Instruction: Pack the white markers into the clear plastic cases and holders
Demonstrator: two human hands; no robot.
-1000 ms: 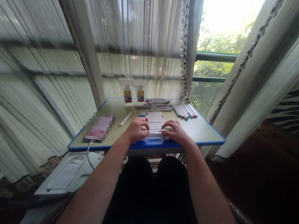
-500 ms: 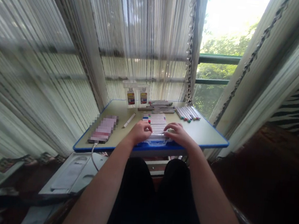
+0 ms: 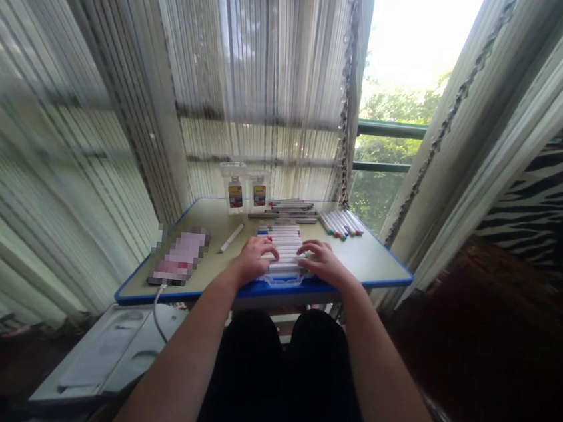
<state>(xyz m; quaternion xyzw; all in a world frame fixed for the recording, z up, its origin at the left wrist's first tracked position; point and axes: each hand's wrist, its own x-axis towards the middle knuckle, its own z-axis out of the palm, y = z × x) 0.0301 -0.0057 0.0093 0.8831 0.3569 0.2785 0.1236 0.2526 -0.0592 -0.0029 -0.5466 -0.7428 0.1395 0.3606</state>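
A clear plastic case point(image 3: 284, 279) with a handle lies near the table's front edge, filled with a stack of white markers point(image 3: 286, 240) set crosswise. At its left side, my left hand point(image 3: 253, 260) rests with curved fingers touching the marker ends. My right hand point(image 3: 325, 264) is at the opposite side, thumb and index finger apart, their tips on the markers' right ends. Neither hand visibly grips a single marker. One loose white marker point(image 3: 231, 237) lies left of the case.
Behind the case lies a pile of markers point(image 3: 291, 211), and a row of markers with coloured ends point(image 3: 341, 224) is to its right. Two clear labelled containers point(image 3: 235, 194) stand at the back. A phone point(image 3: 181, 257) with a cable point(image 3: 157, 305) lies on the blue-edged table point(image 3: 381, 262).
The view has shifted, so the table appears lower and further left. My hands stay at the two sides of the case; the fingers of my right hand have spread slightly.
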